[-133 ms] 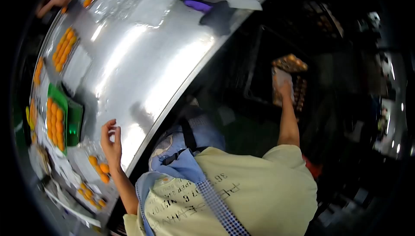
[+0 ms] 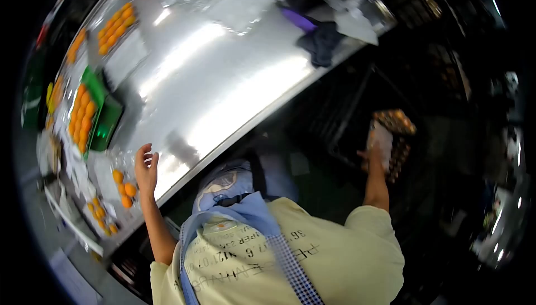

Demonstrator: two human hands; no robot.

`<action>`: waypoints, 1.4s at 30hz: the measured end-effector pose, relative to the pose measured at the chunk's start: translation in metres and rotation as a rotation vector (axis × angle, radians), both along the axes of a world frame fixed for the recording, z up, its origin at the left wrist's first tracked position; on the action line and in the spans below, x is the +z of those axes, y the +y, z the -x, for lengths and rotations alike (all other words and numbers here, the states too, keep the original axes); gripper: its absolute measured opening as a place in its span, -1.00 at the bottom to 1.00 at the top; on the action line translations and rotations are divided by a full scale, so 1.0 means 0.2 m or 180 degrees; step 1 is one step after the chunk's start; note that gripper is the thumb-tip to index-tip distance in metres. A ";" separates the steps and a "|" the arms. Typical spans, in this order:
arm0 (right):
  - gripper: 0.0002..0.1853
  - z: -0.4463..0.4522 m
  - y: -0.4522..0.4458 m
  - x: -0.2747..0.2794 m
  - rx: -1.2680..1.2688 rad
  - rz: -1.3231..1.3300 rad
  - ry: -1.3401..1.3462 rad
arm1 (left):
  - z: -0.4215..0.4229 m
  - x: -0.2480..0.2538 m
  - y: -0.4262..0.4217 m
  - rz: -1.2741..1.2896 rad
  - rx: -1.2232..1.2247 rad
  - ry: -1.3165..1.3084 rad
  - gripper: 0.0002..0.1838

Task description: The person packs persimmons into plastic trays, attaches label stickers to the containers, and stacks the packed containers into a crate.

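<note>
My left hand (image 2: 146,168) hovers at the near edge of the metal table (image 2: 212,76). Its fingers are loosely curled and apart, with nothing in them. Close by on the table lie several loose orange round fruits (image 2: 129,189), possibly on clear plastic. My right hand (image 2: 373,158) reaches down into the dark area beside the table, around the edge of a whitish plastic pack (image 2: 382,137). Blur and shadow hide the pack's contents and some of the fingers. Packs of small orange-brown round items (image 2: 395,120) adjoin it.
A green stand (image 2: 107,116) holds a pack of orange fruits (image 2: 82,116) on the left. Another fruit pack (image 2: 116,28) lies farther back. Clear plastic packaging (image 2: 240,6) and a dark cloth (image 2: 319,42) are on the table. Dark crates (image 2: 349,109) stand at right.
The view has turned, so the table and its fruits sit differently in the frame. My right hand sits slightly nearer the pack's lower end, with fingers showing at its left. My left hand stays empty.
</note>
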State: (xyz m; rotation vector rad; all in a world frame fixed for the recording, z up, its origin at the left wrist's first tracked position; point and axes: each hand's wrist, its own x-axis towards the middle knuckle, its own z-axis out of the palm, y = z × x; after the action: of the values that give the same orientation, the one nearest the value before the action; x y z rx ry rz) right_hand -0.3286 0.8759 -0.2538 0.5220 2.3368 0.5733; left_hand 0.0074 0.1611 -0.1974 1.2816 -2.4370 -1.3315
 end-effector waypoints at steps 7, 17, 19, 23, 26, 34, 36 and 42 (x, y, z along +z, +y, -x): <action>0.09 0.04 -0.46 -0.53 0.0073 0.0558 0.0089 | -0.25 0.19 -0.27 0.0597 0.0693 -0.0265 -0.66; -0.43 0.11 -0.38 -0.31 0.0932 0.0275 0.0518 | -0.19 0.09 -0.21 0.0543 0.0454 -0.0192 -0.70; -0.53 0.10 -0.22 -0.34 0.1007 0.0306 0.0651 | -0.18 0.15 -0.24 0.0458 0.0476 -0.0240 -0.71; -0.50 0.16 -0.28 0.08 0.0965 0.0717 0.0978 | -0.22 0.06 -0.29 0.0725 0.0363 0.0033 -0.69; -0.48 0.28 0.02 0.10 0.0577 0.2521 0.1082 | -0.29 -0.04 -0.33 0.0550 0.0563 0.0146 -0.69; -0.54 0.00 -0.73 0.80 -0.0517 0.2970 0.2756 | -0.80 -0.11 -0.56 0.1950 0.2657 0.0942 -0.72; -0.55 -0.04 -0.96 0.99 -0.0404 0.3168 0.3062 | -1.02 -0.20 -0.66 0.1801 0.3751 0.1025 -0.69; -0.49 -0.11 -1.61 1.11 -0.0260 0.4299 0.2990 | -1.58 -0.65 -1.06 0.0485 0.4649 0.0335 -0.54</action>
State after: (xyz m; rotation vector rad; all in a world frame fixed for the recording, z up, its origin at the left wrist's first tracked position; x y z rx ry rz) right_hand -0.3062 0.5544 -0.0311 0.1901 2.7756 -1.5423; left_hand 0.3230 -0.0507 -0.3281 2.0781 -0.8635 -0.6602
